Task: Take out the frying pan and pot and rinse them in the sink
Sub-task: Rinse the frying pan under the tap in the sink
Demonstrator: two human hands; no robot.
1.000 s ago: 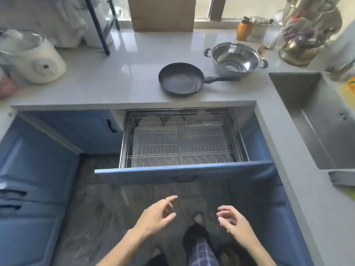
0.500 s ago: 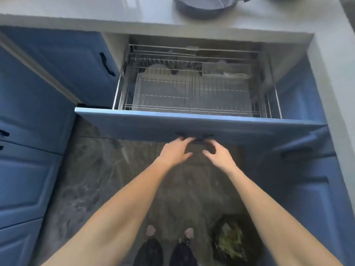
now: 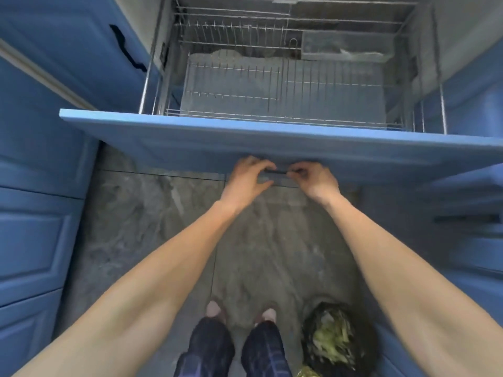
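Note:
The blue pull-out drawer (image 3: 190, 142) stands open in front of me, with a wire dish rack (image 3: 283, 85) inside it. Both hands are at the dark handle (image 3: 275, 172) under the drawer front. My left hand (image 3: 246, 179) curls its fingers over the handle's left end. My right hand (image 3: 313, 179) grips the right end. The frying pan and the pot are out of view, and so is the sink.
Blue cabinet doors (image 3: 35, 240) line the left side and more blue fronts (image 3: 468, 202) stand at the right. A dark bin bag with green scraps (image 3: 334, 338) sits on the grey floor by my right foot (image 3: 268, 314).
My head has tilted down, so the counter with pan and pot left the view. Both hands rose from waist height to the drawer handle and closed on it.

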